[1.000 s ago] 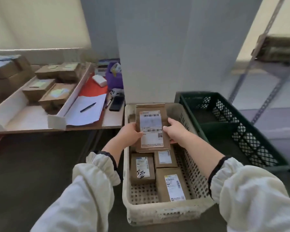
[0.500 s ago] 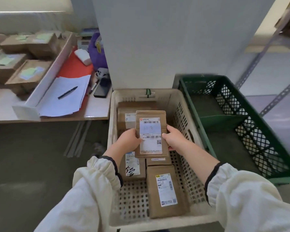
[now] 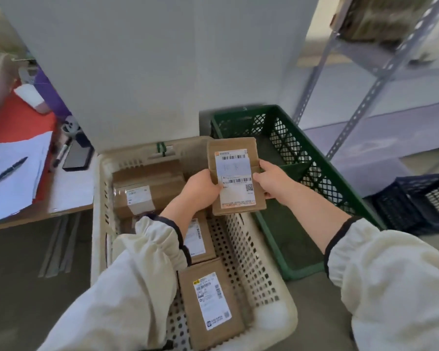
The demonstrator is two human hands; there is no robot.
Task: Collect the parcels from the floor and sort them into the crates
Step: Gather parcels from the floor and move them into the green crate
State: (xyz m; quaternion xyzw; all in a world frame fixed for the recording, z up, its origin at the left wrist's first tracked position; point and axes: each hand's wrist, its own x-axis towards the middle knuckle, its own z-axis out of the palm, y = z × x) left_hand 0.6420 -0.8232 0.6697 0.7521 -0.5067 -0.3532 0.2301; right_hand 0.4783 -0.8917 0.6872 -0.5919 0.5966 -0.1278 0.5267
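While both my hands hold it up, the parcel (image 3: 235, 176) sits label-up in the air over the line where the beige crate (image 3: 251, 262) meets the green crate (image 3: 289, 143). I see my left hand (image 3: 200, 191) curled on its left edge, thumb on the label. My right hand (image 3: 274, 182) pinches the right edge, fingers tucked underneath. A second brown edge shows below the parcel; I cannot tell if that is another one.

Down in the beige crate lie three more parcels: a large box (image 3: 147, 188) at the far end, a flat one (image 3: 197, 239) partly under my left sleeve, and a near one (image 3: 211, 305) with its label up. The green crate stands just right of the beige one, touching it, and a blue crate (image 3: 411, 206) sits further right, beside a metal rack (image 3: 365, 97).

On the left, the tabletop (image 3: 71, 191) carries papers (image 3: 10, 193), a pen (image 3: 7, 172) lying on them, and a phone (image 3: 77, 157).
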